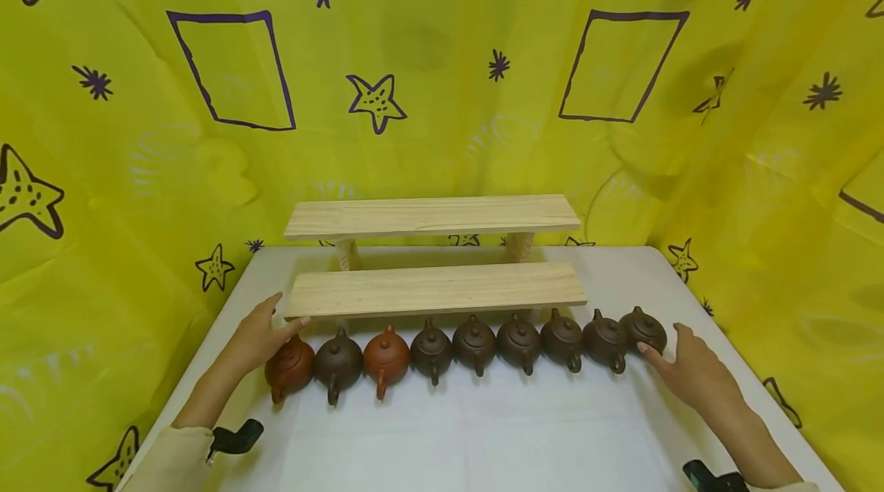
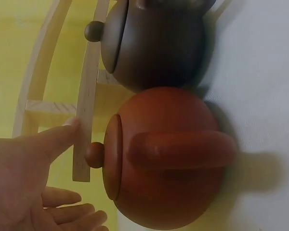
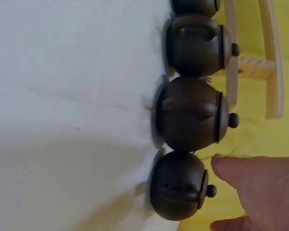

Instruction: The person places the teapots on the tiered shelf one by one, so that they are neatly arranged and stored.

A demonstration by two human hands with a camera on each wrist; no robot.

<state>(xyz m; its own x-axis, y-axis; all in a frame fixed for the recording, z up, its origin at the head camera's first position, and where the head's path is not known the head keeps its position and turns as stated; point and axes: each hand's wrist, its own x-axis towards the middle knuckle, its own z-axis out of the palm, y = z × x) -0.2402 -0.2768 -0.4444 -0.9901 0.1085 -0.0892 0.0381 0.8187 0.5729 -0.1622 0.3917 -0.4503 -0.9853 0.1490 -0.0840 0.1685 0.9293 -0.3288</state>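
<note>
From the head camera I saw nine teapots in a row across the white table [image 1: 483,430], just in front of the lower board of a two-step wooden shelf [image 1: 435,288]. My left hand [image 1: 258,338] lay open at the row's left end, fingers straight, one fingertip reaching the lower board's left corner, beside the reddish teapot [image 1: 290,365]. My right hand [image 1: 694,369] lay open at the right end, fingertips against the last dark teapot [image 1: 644,331]. Neither hand gripped anything. Both forearms were cut off at the bottom edge.

The left wrist camera showed what the head view could not: the reddish teapot [image 2: 166,159] close up, lid knob and handle clear, touching the dark brown teapot [image 2: 156,43] next to it. The left hand [image 2: 33,183] was spread, its index tip at the shelf board [image 2: 86,110], clear of the pot. The dark pot was cropped at the top.

The right wrist camera showed the end dark teapot [image 3: 180,185] near the table's right edge, with the right hand [image 3: 260,187] flat beside its lid. Whether a finger touched it I could not tell there; the hand was cut off.
</note>
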